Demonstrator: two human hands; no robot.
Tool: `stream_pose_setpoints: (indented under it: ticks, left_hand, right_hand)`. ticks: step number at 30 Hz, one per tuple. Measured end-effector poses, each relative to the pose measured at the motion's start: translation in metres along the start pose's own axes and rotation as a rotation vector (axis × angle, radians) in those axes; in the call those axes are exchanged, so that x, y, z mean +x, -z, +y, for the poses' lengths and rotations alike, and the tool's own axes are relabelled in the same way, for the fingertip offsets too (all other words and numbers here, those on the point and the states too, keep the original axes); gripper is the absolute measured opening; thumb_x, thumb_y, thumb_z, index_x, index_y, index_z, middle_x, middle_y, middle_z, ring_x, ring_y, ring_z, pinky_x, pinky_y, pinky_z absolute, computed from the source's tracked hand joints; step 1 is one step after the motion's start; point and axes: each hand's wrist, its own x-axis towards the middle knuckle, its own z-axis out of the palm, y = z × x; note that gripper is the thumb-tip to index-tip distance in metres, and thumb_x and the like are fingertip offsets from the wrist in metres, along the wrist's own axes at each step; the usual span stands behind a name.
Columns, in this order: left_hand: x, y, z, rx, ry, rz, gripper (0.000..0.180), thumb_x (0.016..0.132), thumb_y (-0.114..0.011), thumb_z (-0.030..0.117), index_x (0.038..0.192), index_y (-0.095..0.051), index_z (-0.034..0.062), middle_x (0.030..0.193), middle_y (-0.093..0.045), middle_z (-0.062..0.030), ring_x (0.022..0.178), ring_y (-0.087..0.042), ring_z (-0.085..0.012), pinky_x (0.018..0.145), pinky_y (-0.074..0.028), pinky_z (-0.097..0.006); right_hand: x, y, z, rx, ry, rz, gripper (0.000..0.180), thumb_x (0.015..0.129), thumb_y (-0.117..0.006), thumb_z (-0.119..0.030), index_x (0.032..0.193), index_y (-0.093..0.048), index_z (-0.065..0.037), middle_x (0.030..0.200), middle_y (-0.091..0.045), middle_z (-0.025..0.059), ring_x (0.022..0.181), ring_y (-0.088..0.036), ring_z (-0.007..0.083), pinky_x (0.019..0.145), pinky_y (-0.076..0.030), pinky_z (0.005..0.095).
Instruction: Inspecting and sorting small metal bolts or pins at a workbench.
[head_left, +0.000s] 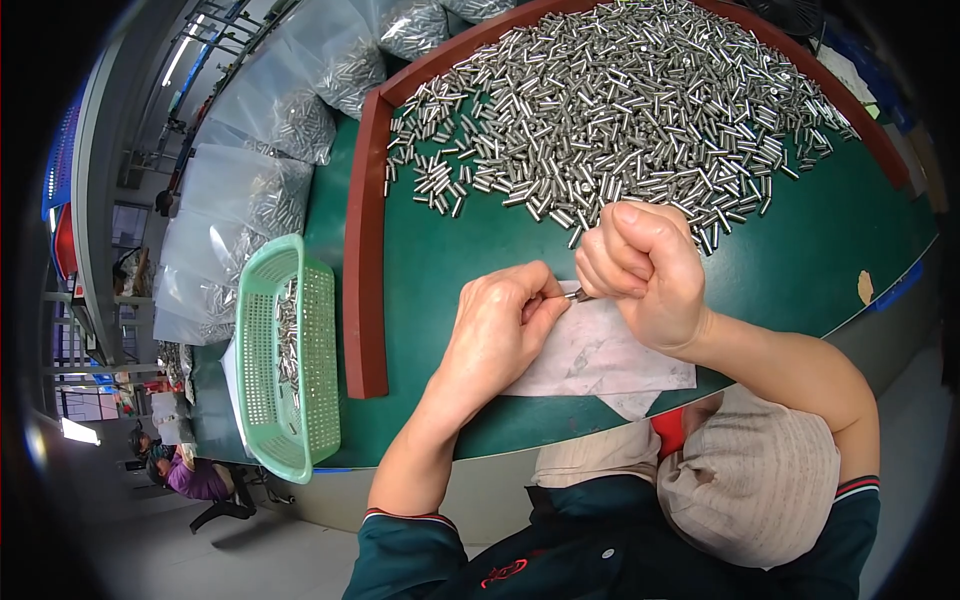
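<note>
Tabletop [790, 270] bare rightward, red rail [366, 250] leftward, left hand [500, 322] pinching metal pin [573, 294], right hand [648, 268] clenched

The table [800, 262] was brightly and evenly lit, with a soft sheen on its green top. Small white glints ran along the metal pins [640, 110] heaped toward its far edge, and the clear bags [185, 240] along its left edge had a milky shine. Shadows near the left hand [498, 325] and right hand [645, 275] were faint, and both looked sharp. Beyond the left edge, a white light [80, 432] glared. Fisheye distortion bowed the table's edges; the corners of the view fell to black, and the distant room [150, 540] looked small and soft
</note>
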Motion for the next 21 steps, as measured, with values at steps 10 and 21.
stream_pose_setpoints:
  ticks: [10, 21]
  left_hand:
    - [0.003, 0.002, 0.005, -0.011, 0.037, -0.018, 0.008, 0.066, -0.059, 0.002, 0.065, -0.052, -0.0017, 0.054, -0.051, -0.0134, 0.049, -0.051, -0.0274, 0.048, -0.040, -0.035]
    - [0.002, 0.016, -0.013, -1.120, 0.305, -0.192, 0.011, 0.082, -0.056, 0.014, 0.084, -0.051, 0.0048, 0.071, -0.048, -0.0008, 0.061, -0.037, -0.0040, 0.054, -0.032, -0.017]
  right_hand:
    - [-0.006, -0.005, 0.007, -0.195, 0.094, -0.040, 0.038, 0.084, -0.035, -0.018, 0.049, -0.024, -0.010, 0.042, -0.025, -0.0015, 0.041, -0.020, 0.0079, 0.041, -0.019, 0.0238]
    - [-0.007, 0.002, 0.004, -0.052, 0.009, -0.048, 0.035, 0.084, -0.036, -0.014, 0.051, -0.024, -0.008, 0.047, -0.024, -0.0030, 0.044, -0.022, 0.0063, 0.042, -0.020, 0.0236]
